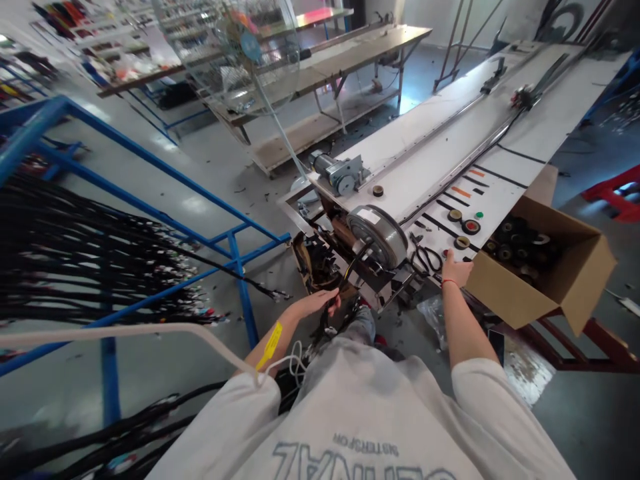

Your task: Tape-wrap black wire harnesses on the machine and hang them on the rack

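Note:
My left hand [324,301] is closed around a black cable bundle [350,268] that runs up to the round grey machine wheel [379,235]. At the near right edge of the long white table [425,153], my right hand [456,269] rests beside a small red button; its thumb or a finger reaches onto it, and whether it holds anything cannot be made out. Black-handled scissors [427,259] lie just left of my right hand. Rolls of tape [461,243] sit above it, near a round red item [471,227] and a green button [479,215].
An open cardboard box [510,287] with several black rolls stands at the right. On the left, a blue metal rack [165,190] carries many black cable harnesses [90,253]. A motor [337,173] sits on the table's far-left corner. A fan [250,47] stands behind.

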Tool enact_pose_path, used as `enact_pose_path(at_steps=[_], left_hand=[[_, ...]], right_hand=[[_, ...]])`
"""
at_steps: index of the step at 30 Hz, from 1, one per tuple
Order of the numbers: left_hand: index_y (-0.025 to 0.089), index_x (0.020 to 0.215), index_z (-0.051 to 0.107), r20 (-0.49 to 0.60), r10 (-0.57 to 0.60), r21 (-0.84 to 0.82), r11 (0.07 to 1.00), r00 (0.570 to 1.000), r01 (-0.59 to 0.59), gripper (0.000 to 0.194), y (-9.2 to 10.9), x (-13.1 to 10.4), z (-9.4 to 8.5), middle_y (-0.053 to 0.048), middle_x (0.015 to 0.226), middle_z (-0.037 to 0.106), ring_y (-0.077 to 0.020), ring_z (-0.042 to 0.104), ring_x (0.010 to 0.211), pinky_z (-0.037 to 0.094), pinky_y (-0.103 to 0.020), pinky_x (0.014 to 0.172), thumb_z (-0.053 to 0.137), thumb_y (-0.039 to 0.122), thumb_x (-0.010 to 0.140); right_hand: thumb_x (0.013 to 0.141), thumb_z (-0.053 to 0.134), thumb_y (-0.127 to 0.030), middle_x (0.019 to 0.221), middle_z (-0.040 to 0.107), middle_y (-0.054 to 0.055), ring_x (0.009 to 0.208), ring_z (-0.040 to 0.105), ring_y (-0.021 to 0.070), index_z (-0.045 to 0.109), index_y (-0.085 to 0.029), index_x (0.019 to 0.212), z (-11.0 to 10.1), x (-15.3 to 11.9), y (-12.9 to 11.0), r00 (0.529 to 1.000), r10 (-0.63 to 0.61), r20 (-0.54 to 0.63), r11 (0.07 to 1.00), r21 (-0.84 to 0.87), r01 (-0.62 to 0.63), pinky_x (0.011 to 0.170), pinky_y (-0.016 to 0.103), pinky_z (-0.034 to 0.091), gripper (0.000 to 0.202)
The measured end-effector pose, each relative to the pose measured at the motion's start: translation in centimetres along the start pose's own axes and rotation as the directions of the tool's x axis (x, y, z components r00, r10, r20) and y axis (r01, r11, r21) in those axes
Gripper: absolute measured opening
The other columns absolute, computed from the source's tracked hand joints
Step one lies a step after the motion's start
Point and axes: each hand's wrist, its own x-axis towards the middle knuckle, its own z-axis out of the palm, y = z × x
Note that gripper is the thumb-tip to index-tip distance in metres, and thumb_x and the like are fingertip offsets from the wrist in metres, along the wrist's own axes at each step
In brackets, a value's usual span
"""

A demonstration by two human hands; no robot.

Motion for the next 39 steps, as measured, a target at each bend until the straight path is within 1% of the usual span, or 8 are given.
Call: enact_pose_path(at_steps=[4, 9, 13, 19, 25, 31, 34, 39], left_hand=[[0.014, 0.084, 0.064, -0.208, 0.042, -0.259, 0.961, 0.977, -0.097, 0.064, 0.4, 0.0, 1.0, 0.008, 0.049, 0.042, -0.006, 0.031, 0.039, 0.047, -0.026, 0.059, 0.048, 0.076, 0.082], [0.012, 0.096, 0.068, -0.288, -0.033, -0.412, 0.906, 0.957, -0.093, 0.04, 2.3, 1.8, 1.9, -0.004, 0.079, 0.068, -0.0111, 0.061, 0.065, 0.05, -0.022, 0.065, 0.059, 0.051, 0.09], [0.011, 0.095, 0.069, -0.299, -0.048, -0.501, 0.858, 0.953, -0.114, 0.031, 4.1, 4.8, 1.6, -0.01, 0.092, 0.072, -0.0142, 0.067, 0.082, 0.053, -0.024, 0.079, 0.052, 0.037, 0.097], [0.01, 0.088, 0.069, -0.314, -0.012, -0.412, 0.902, 0.949, -0.125, 0.02, 5.1, 8.0, 0.0, -0.01, 0.087, 0.073, -0.0128, 0.067, 0.08, 0.051, -0.027, 0.087, 0.06, 0.027, 0.092], [0.01, 0.081, 0.071, -0.136, 0.089, -0.034, 0.995, 0.987, -0.094, 0.038, 6.9, 7.4, -1.2, -0.007, 0.077, 0.073, -0.0175, 0.067, 0.072, 0.051, -0.025, 0.069, 0.075, 0.047, 0.073], [0.01, 0.07, 0.069, -0.158, 0.158, 0.162, 0.978, 0.975, -0.133, 0.04, 8.2, 7.2, -0.7, -0.005, 0.062, 0.069, -0.0162, 0.064, 0.061, 0.047, -0.024, 0.062, 0.062, 0.048, 0.082], [0.01, 0.073, 0.068, -0.19, 0.156, 0.112, 0.984, 0.969, -0.137, 0.035, 7.6, 7.2, -0.1, -0.004, 0.062, 0.067, -0.0149, 0.062, 0.061, 0.046, -0.023, 0.062, 0.06, 0.043, 0.084], [0.011, 0.095, 0.067, -0.126, 0.119, -0.249, 0.957, 0.985, -0.147, 0.032, 5.9, 6.7, 0.4, -0.003, 0.076, 0.067, -0.0137, 0.061, 0.07, 0.048, -0.026, 0.07, 0.072, 0.036, 0.075]], right_hand=[[0.084, 0.061, -0.061, 0.13, 0.052, 0.027, 0.12, 0.053, 0.0405, 0.042, -0.009, 0.132, 0.1, 0.1, 0.0, 1.0, -0.006, 0.01, 1.0, -0.001, 0.006, 0.1, 0.054, 0.044, 0.074], [0.083, 0.06, -0.063, 0.13, 0.052, 0.028, 0.12, 0.052, 0.0418, 0.043, -0.007, 0.131, 0.0, 0.0, -0.2, 1.0, -0.025, 0.002, 1.0, -0.002, 0.025, 0.099, 0.055, 0.043, 0.075], [0.083, 0.061, -0.062, 0.129, 0.053, 0.026, 0.118, 0.054, 0.041, 0.044, -0.009, 0.13, 0.0, 0.0, -0.1, 1.0, -0.012, -0.002, 1.0, -0.005, 0.012, 0.099, 0.053, 0.044, 0.073], [0.083, 0.059, -0.064, 0.128, 0.053, 0.027, 0.117, 0.054, 0.0418, 0.042, -0.009, 0.132, 0.1, 0.0, 0.0, 1.0, -0.012, -0.005, 1.0, -0.024, 0.012, 0.098, 0.054, 0.044, 0.076], [0.084, 0.059, -0.063, 0.129, 0.052, 0.027, 0.117, 0.053, 0.0431, 0.042, -0.007, 0.132, -0.2, -0.4, -0.4, 1.0, -0.008, 0.003, 1.0, -0.025, 0.008, 0.098, 0.056, 0.043, 0.076], [0.084, 0.058, -0.063, 0.128, 0.052, 0.027, 0.118, 0.053, 0.0416, 0.041, -0.008, 0.131, 0.1, -0.2, -0.3, 1.0, -0.013, -0.012, 0.998, -0.056, 0.012, 0.097, 0.055, 0.044, 0.074], [0.084, 0.059, -0.064, 0.126, 0.053, 0.027, 0.117, 0.054, 0.0409, 0.041, -0.01, 0.129, 0.3, 0.1, -0.1, 0.999, -0.019, -0.027, 0.999, -0.045, 0.018, 0.097, 0.053, 0.044, 0.073], [0.082, 0.06, -0.065, 0.123, 0.054, 0.025, 0.116, 0.055, 0.0406, 0.043, -0.012, 0.126, 0.5, 0.2, 0.0, 0.999, -0.022, -0.047, 1.0, -0.02, 0.021, 0.097, 0.053, 0.045, 0.071]])
